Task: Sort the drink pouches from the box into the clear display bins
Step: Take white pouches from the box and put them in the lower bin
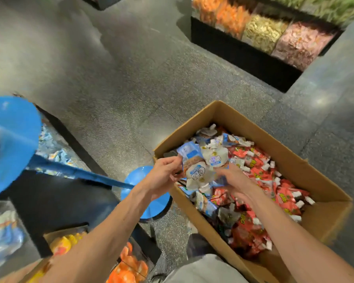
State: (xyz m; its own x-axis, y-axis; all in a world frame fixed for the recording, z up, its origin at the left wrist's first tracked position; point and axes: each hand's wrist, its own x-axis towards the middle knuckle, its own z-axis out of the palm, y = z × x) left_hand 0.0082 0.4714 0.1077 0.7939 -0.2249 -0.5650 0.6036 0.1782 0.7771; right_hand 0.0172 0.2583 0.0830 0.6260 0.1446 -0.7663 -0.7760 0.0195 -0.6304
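A bunch of white-and-blue drink pouches [200, 166] is held up just above the near-left part of the open cardboard box [274, 148]. The left hand [164, 176] pinches the bunch's left edge between thumb and curled fingers, while the right hand [233, 180] curls its fingers round the bunch's lower right side. Below them the box is heaped with pouches: more white-and-blue ones along its left and far side, and red pouches [260, 174] with white caps filling the right. The box sits on the grey speckled floor [110, 78]. Just left of it stands the round base of a blue stand [145, 193]. Farther left, a clear bin [53, 148] holds pale blue packets, and orange packets [129, 264] lie in a bin at the lower edge. Well apart, at upper right, a dark display [243, 56] carries orange, yellow and pink snacks.
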